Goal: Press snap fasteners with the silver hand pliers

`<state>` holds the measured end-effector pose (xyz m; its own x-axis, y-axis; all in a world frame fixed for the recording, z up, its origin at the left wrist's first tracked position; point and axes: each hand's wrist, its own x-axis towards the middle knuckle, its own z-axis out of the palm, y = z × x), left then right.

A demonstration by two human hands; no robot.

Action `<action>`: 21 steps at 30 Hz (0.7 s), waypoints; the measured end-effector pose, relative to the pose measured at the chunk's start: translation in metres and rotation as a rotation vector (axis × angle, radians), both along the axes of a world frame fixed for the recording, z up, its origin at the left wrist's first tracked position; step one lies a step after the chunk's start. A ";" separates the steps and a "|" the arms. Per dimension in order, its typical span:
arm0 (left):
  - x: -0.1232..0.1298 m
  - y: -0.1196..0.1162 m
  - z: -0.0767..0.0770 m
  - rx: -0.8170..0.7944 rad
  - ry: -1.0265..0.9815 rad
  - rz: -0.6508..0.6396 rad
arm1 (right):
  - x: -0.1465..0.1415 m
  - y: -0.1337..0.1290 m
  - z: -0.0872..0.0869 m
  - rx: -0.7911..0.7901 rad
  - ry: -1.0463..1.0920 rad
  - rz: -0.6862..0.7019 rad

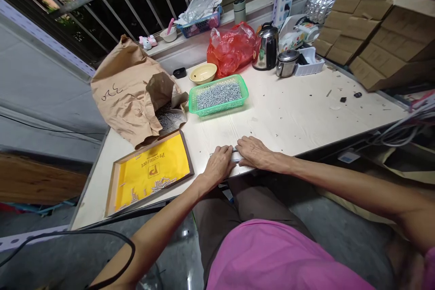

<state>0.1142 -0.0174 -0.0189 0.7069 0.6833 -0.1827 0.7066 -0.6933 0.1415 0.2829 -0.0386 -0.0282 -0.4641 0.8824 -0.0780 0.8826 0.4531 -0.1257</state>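
At the front edge of the table, my left hand (220, 163) is closed over one end of a short grey-white strip (236, 156), maybe metal. My right hand (254, 151) grips its other end, fingers curled over the top. Only the middle of the strip shows between the hands; its exact kind is not clear. Left of my hands lies a shallow tray (190, 163) lined with a yellow sheet (136, 174), bearing small metal pins (163, 184). Beyond my hands stands a green plastic basket (217, 111) full of small silvery metal pieces (219, 94).
A brown paper bag (131, 86) spills similar pieces at the left. Along the back are a cream bowl (203, 74), red plastic bag (233, 49), kettle (267, 47) and steel pot (287, 63). Cardboard boxes (387, 59) are stacked at the right. A black cable (125, 240) loops near my left arm.
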 end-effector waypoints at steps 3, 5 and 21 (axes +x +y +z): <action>0.002 0.004 0.002 -0.004 0.057 -0.039 | -0.001 -0.001 -0.002 -0.008 0.004 -0.013; 0.004 0.006 0.003 -0.007 0.087 -0.066 | -0.002 -0.002 -0.004 -0.024 0.008 -0.026; 0.010 0.006 0.002 -0.072 -0.002 0.012 | 0.001 0.001 -0.004 -0.113 0.073 -0.070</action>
<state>0.1238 -0.0119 -0.0166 0.6991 0.6770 -0.2300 0.7146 -0.6727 0.1920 0.2834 -0.0376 -0.0326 -0.4100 0.9002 -0.1467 0.8981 0.3705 -0.2369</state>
